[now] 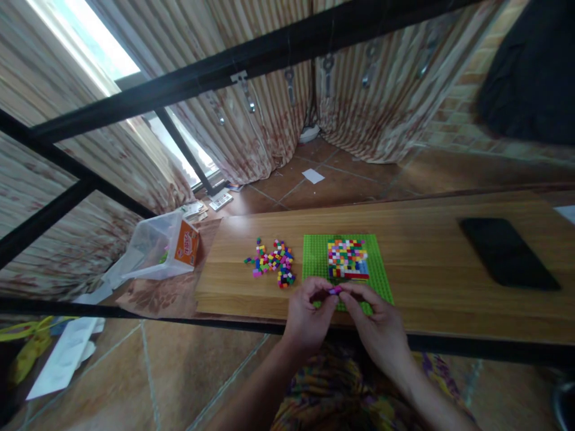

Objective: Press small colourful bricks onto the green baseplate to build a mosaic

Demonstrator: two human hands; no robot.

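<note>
Small purple and pink building bricks are pinched between my two hands, just over the near part of a green baseplate. My left hand grips them from the left with thumb and forefinger. From the right, the fingertips of my right hand close on the same bricks. A block of many-coloured bricks stands on the baseplate beyond my fingers, with blue and red ones along its near edge. Left of the plate lies a loose pile of coloured bricks.
The wooden table carries a black tablet-like slab at the right. Off its left end stands a clear plastic bin with an orange label. A dark metal bar crosses above, before striped curtains.
</note>
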